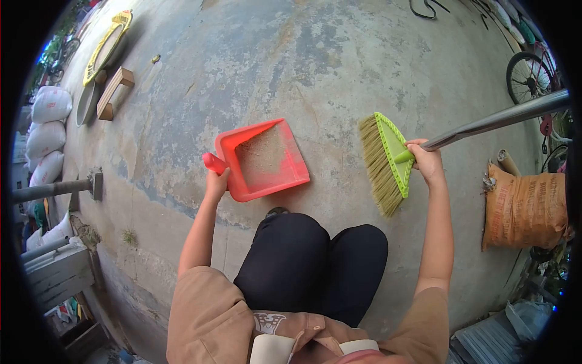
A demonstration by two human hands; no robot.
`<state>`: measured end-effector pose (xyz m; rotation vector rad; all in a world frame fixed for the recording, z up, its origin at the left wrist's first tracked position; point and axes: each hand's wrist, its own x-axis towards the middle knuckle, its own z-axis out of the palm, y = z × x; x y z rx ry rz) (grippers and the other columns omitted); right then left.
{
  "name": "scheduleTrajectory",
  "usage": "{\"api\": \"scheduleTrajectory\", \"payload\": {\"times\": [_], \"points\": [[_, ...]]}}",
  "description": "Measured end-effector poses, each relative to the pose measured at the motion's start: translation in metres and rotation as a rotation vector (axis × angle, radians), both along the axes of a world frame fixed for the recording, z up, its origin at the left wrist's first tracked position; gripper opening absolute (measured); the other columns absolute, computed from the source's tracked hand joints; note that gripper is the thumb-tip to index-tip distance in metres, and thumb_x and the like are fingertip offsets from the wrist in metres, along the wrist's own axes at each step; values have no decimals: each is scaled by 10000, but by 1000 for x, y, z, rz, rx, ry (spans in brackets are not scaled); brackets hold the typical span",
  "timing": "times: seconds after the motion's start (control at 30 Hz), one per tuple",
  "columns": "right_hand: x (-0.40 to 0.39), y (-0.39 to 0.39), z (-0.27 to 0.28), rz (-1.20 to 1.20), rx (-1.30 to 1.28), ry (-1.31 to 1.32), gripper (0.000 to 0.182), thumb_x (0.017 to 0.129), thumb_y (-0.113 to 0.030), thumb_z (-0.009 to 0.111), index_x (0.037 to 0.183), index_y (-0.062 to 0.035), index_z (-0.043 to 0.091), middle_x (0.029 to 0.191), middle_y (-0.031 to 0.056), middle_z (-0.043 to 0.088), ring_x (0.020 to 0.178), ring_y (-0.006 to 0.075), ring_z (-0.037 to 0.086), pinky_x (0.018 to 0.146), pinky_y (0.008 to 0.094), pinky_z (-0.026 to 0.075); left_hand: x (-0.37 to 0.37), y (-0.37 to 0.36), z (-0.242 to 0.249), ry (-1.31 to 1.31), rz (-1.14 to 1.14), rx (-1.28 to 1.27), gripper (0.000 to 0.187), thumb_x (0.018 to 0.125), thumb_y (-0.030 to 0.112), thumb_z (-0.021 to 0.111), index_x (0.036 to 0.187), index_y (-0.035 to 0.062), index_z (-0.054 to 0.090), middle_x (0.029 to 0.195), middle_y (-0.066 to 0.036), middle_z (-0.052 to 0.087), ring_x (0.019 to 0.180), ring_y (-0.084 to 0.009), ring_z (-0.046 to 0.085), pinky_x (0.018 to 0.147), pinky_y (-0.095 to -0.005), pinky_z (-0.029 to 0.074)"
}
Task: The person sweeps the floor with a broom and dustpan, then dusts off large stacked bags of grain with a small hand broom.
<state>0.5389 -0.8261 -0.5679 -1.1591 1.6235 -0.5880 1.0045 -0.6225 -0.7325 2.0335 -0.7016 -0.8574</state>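
Observation:
My left hand (pixel 217 182) is closed round the stubby handle of a red dustpan (pixel 294 159). Sandy dirt (pixel 262 156) covers much of the pan's inside, and its wide lip faces right. My right hand (pixel 427 161) grips a broom (pixel 397 151) low down, where the metal stick meets the lime-green head. The straw-coloured bristles point left toward the dustpan, with a stretch of concrete between the two. From my right hand the stick runs up to the right edge of the view.
Worn concrete floor (pixel 339 73) spreads around me. A small wooden stool (pixel 115 94) and white sacks (pixel 47 141) are on the left. An orange sack (pixel 524 206) and a bicycle (pixel 530 77) stand to the right. A metal bar (pixel 54 190) juts in from the left.

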Motion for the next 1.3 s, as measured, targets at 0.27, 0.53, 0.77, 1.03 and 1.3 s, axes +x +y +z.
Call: {"api": "scheduleTrajectory", "payload": {"times": [0.27,0.53,0.77,1.03,1.3], "points": [[82,6,-49,205,-74,160,205,702,-150,546,821,-15,643,742,91,612,697,168,572,665,281,442,27,3,-23,-217,25,-83,209,762,118,580,927,-4,543,834,-114,625,780,-209,602,693,-331,449],[136,3,-61,199,22,-97,195,702,-122,546,807,19,630,720,89,607,651,142,564,608,266,455,-17,-42,-40,-225,-79,-48,242,748,155,598,917,-4,529,777,-158,617,723,-266,610,642,-351,454],[90,-9,-10,147,50,-149,188,773,-112,521,900,13,582,822,80,587,699,150,585,592,273,501,-20,-34,-42,-179,-72,-143,280,751,141,592,988,16,511,884,-138,605,792,-246,599,676,-338,461],[23,0,17,-139,131,-95,170,796,-109,533,913,10,567,881,93,579,825,164,565,727,306,477,4,4,53,514,224,-78,396,794,121,524,1169,140,400,991,-42,536,805,-142,566,651,-305,482],[-41,50,126,-544,-606,-534,166,857,-112,496,706,-80,431,681,39,472,748,168,488,901,385,351,7,26,182,670,392,-277,443,790,133,493,1206,178,347,1045,-41,530,908,-172,546,762,-369,432]]}}
